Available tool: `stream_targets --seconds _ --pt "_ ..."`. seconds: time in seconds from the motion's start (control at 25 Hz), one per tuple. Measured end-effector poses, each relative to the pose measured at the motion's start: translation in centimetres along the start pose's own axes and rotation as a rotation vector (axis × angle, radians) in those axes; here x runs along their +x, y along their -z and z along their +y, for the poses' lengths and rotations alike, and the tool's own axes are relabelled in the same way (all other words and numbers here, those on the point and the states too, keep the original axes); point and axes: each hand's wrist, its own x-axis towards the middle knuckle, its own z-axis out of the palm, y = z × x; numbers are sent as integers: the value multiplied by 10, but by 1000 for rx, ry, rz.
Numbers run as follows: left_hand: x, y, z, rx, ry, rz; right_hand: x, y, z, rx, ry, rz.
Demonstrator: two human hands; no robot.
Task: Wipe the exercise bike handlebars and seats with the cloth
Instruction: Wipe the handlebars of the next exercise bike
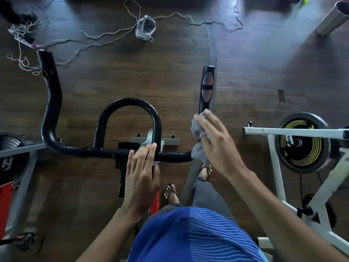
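Note:
The black handlebars [98, 151] of the exercise bike stretch across the middle of the view, with a centre loop and two forward grips. My right hand [217, 142] presses a grey cloth [198, 129] against the right-hand bend of the bar, below the right grip [207, 86] with its oval sensor pads. Its fingers lie fairly straight over the cloth. My left hand [141, 176] rests flat on the bar's centre near the stem, fingers straight. No seat is visible.
A white exercise bike [302, 144] with a yellow-striped flywheel stands to the right. Another bike with red panels [7, 186] is at the left. On the wooden floor ahead lie a white headset [145, 28] and tangled cords. My feet in sandals are below the bar.

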Motion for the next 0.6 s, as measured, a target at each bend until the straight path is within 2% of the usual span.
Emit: stream_targets --seconds 0.08,0.2,0.36,0.48,0.6 --pt "1 0 0 -6 -5 6 -26 -20 0 -128 39 -24" --pt "2 -1 0 2 -1 3 -45 -58 0 -125 36 145" --pt "1 0 -1 5 -12 -11 -47 -62 16 -126 101 243" --pt "1 1 -1 6 -7 -11 -48 -73 -2 -79 1 272" --pt "1 2 -1 6 -20 -14 -53 -75 -1 -193 113 258"
